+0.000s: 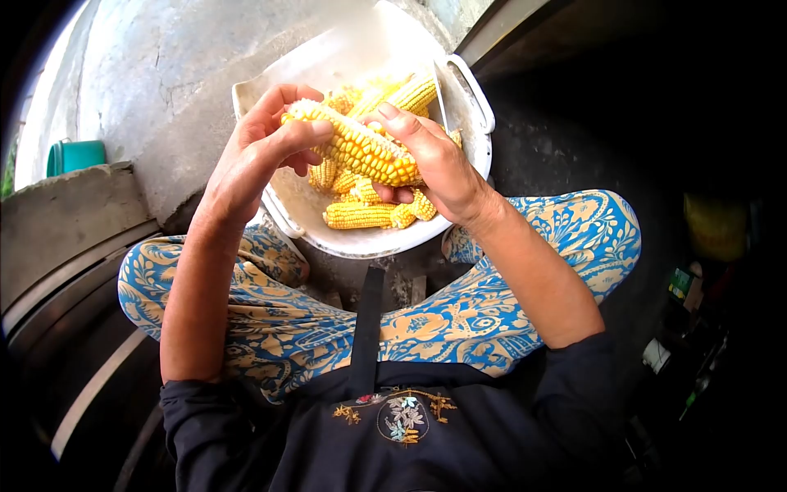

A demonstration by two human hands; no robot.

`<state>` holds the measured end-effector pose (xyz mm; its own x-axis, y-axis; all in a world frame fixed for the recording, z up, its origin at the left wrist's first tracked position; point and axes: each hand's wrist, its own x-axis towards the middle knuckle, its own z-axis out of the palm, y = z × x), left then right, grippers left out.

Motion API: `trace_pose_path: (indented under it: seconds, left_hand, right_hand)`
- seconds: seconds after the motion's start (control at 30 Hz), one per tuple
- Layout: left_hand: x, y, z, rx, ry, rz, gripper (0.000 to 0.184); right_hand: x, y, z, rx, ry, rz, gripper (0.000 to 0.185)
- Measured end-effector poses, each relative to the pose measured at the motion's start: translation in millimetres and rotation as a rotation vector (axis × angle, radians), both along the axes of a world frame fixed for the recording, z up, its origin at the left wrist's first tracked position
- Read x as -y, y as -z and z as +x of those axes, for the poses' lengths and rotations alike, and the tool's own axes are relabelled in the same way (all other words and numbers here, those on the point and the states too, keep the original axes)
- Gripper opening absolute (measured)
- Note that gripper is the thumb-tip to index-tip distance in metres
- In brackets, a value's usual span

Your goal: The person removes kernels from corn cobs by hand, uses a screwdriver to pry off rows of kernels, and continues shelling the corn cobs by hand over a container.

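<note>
Above a white tub [287,197] I hold one yellow corn cob [361,149] between both hands. My left hand [266,139] grips its upper left end, where some kernels are gone and pale cob shows; the thumb lies on top of it. My right hand [434,160] is wrapped round the lower right end, with the thumb along the upper side and fingertips showing below. Under the held cob, more corn cobs [358,216] lie in the tub, several of them partly hidden by my hands.
The tub stands between my knees, its white handle [474,94] at the right. A green container [76,157] sits at the far left beside a concrete ledge [74,205]. A black strap [367,328] hangs in front of my lap. Dim items lie at the right.
</note>
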<state>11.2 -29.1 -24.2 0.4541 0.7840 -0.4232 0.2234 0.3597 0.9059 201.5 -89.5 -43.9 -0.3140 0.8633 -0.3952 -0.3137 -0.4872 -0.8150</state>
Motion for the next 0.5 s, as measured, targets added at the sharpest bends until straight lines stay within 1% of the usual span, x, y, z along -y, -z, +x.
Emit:
trace_pose_path:
  seconds: [0.03,0.1,0.2,0.27,0.3,0.37,0.43,0.5]
  left_hand:
    - [0,1,0,-0.008,-0.015,-0.027,0.042]
    - [2,3,1,-0.019,-0.026,0.005,0.04]
    - [5,3,4,-0.008,-0.048,-0.029,0.039]
    - [9,-1,9,-0.021,-0.037,-0.038,0.039]
    - [9,0,9,-0.02,-0.037,-0.038,0.039]
    - [10,2,10,-0.055,-0.072,-0.015,0.039]
    - [12,4,12,-0.077,-0.078,-0.002,0.036]
    - [13,4,13,-0.1,-0.085,0.01,0.033]
  right_hand:
    - [-1,0,3,-0.005,-0.026,-0.01,0.046]
    - [-1,1,5,-0.008,-0.051,-0.02,0.047]
    - [2,3,1,0.046,-0.065,0.047,0.046]
    - [7,1,-4,0.253,-0.05,0.161,0.049]
    - [6,3,-5,0.254,-0.05,0.162,0.049]
    - [5,8,-7,0.398,-0.027,0.337,0.051]
    - [11,6,-12,0.406,-0.005,0.309,0.048]
    - [14,13,-16,0.368,0.07,0.351,0.039]
